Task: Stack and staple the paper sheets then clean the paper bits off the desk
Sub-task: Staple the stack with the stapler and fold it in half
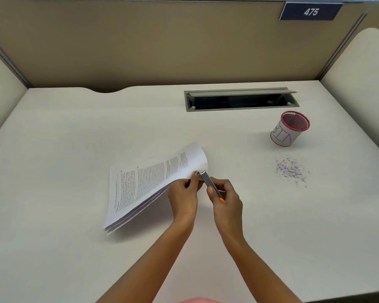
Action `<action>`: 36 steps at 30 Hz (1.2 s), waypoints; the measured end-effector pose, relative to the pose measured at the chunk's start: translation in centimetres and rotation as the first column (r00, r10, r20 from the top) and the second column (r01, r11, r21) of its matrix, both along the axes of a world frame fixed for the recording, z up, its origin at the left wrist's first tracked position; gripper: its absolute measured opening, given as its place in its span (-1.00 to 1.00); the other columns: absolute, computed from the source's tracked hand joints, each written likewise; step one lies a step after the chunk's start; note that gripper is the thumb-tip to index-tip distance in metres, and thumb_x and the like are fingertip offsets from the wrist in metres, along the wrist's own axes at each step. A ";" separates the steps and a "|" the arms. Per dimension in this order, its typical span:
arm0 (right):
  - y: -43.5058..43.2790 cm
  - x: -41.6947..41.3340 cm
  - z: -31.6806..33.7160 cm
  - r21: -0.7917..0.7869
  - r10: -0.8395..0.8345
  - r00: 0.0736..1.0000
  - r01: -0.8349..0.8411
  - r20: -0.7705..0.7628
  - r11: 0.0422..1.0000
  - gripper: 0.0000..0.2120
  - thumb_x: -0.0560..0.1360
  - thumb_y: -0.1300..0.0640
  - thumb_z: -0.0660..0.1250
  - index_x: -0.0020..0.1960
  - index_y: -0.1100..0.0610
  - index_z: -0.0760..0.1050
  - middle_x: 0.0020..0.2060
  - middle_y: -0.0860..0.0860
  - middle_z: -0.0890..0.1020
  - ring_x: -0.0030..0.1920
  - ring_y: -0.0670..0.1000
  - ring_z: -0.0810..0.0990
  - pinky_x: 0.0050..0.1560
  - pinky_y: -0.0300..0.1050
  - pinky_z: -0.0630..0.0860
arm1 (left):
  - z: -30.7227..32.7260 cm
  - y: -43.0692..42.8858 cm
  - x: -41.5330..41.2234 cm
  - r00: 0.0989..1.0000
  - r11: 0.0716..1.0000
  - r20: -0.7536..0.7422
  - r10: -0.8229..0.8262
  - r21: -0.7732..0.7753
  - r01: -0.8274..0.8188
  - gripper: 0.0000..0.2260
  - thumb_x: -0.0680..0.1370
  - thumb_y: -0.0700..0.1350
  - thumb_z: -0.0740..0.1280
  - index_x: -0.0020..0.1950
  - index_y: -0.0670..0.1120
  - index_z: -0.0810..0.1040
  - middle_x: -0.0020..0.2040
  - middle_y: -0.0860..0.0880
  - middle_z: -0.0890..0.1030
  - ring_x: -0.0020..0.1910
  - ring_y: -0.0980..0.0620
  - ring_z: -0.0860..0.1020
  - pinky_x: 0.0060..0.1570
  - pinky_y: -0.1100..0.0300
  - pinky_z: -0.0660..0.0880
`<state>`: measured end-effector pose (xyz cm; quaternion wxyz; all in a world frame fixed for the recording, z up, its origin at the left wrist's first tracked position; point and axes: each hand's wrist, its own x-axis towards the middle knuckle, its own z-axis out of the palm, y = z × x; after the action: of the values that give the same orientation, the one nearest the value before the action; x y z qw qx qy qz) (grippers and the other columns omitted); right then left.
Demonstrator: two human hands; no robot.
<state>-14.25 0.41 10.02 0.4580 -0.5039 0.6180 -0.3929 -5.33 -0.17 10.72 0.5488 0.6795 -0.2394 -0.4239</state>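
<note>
A stack of printed paper sheets [149, 182] is lifted off the white desk [74, 132] at its near right corner. My left hand [184, 195] pinches that corner. My right hand [227, 200] grips a small silver stapler [210, 183] with an orange end. The stapler's tip sits at the pinched corner of the stack. A scatter of small paper bits [290, 170] lies on the desk to the right. Behind the bits stands a red mesh cup labelled BIN [290, 130].
A grey cable slot [241, 100] with its lid raised is set into the back of the desk. Tan partition walls [140, 44] close the desk at the back and both sides. A sign reading 475 [311, 11] hangs top right.
</note>
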 end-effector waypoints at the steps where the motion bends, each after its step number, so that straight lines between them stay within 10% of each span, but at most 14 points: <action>1: -0.1 0.0 -0.1 0.019 0.004 1.000 -0.004 0.024 1.000 -0.87 0.55 0.16 0.30 0.08 0.03 0.53 -0.07 -0.11 0.65 -0.06 -0.11 0.60 -0.11 -0.38 0.45 | 0.0 0.0 0.1 1.000 1.000 0.002 -0.005 0.001 0.005 -0.76 0.58 -0.06 0.32 -0.24 -0.02 0.69 -0.25 0.03 0.72 -0.16 0.18 0.68 -0.05 0.23 0.54; 8: -1.0 -0.9 0.8 0.367 -0.107 0.742 -0.197 0.662 0.909 -0.82 0.57 0.23 0.24 0.10 0.29 0.52 -0.18 0.10 0.59 -0.29 0.00 0.46 -0.26 -0.14 0.41 | 0.0 0.1 1.1 0.998 0.998 0.005 -0.070 0.006 0.070 -0.75 0.57 -0.04 0.35 -0.29 -0.02 0.67 -0.29 0.05 0.71 -0.17 0.16 0.69 0.03 0.11 0.55; 16: -1.6 -1.0 1.2 0.528 -0.346 0.454 -0.374 0.821 0.762 -0.80 0.53 0.20 0.24 0.09 0.28 0.48 -0.21 0.12 0.55 -0.35 0.00 0.45 -0.36 -0.19 0.38 | -0.5 -0.3 1.5 0.990 0.996 -0.114 -0.083 0.005 0.084 -0.76 0.59 -0.10 0.30 -0.13 -0.21 0.68 -0.18 -0.07 0.73 -0.10 0.07 0.70 0.13 0.06 0.56; 21: -0.9 -1.1 0.7 0.415 -0.178 0.676 -0.206 0.715 0.886 -0.83 0.56 0.20 0.26 0.07 0.26 0.54 -0.18 0.11 0.60 -0.31 0.01 0.46 -0.29 -0.17 0.42 | -0.2 -0.2 1.1 0.995 1.000 -0.100 -0.030 -0.001 0.030 -0.78 0.59 -0.09 0.32 -0.16 -0.15 0.67 -0.22 -0.03 0.72 -0.15 0.12 0.69 -0.03 0.22 0.55; 24: -0.2 -0.8 0.6 0.210 -0.028 0.977 -0.018 0.212 0.977 -0.89 0.57 0.16 0.27 0.05 0.10 0.55 -0.15 0.02 0.64 -0.25 -0.02 0.52 -0.24 -0.21 0.42 | -0.1 -0.1 1.2 0.996 1.000 -0.081 -0.023 -0.002 0.022 -0.78 0.59 -0.09 0.31 -0.16 -0.13 0.68 -0.21 -0.02 0.72 -0.15 0.14 0.69 -0.03 0.24 0.52; 26: 0.2 -0.7 0.6 0.060 -0.050 0.998 0.052 -0.030 0.997 -0.90 0.56 0.15 0.27 0.04 0.02 0.53 -0.12 -0.07 0.62 -0.15 -0.09 0.55 -0.21 -0.30 0.41 | -0.2 -0.1 1.2 0.999 1.000 -0.053 -0.004 0.008 0.004 -0.78 0.59 -0.07 0.31 -0.13 -0.16 0.67 -0.19 -0.01 0.72 -0.15 0.14 0.69 -0.06 0.24 0.50; 31: 0.2 -0.9 0.9 0.002 -0.025 1.000 0.025 -0.017 1.000 -0.90 0.56 0.16 0.28 0.03 0.02 0.53 -0.11 -0.10 0.63 -0.12 -0.07 0.57 -0.24 -0.44 0.40 | 0.0 -0.1 1.1 0.998 1.000 0.059 0.026 0.006 -0.026 -0.77 0.58 -0.04 0.32 -0.21 -0.06 0.67 -0.23 0.03 0.72 -0.14 0.12 0.68 -0.11 0.26 0.49; 36: 0.4 -0.3 1.0 0.107 0.014 0.990 -0.030 0.143 0.994 -0.90 0.55 0.13 0.29 0.01 0.00 0.56 -0.15 -0.01 0.64 -0.27 -0.10 0.53 -0.18 -0.17 0.45 | 0.4 -0.1 0.9 0.985 1.000 0.173 0.009 0.028 -0.014 -0.73 0.58 0.01 0.31 -0.22 -0.04 0.70 -0.28 0.02 0.70 -0.21 0.08 0.65 -0.18 0.15 0.45</action>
<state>-14.54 0.78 11.06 0.5320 -0.4557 0.5987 -0.3883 -4.44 -0.24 11.16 0.5185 0.7229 -0.2762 -0.3637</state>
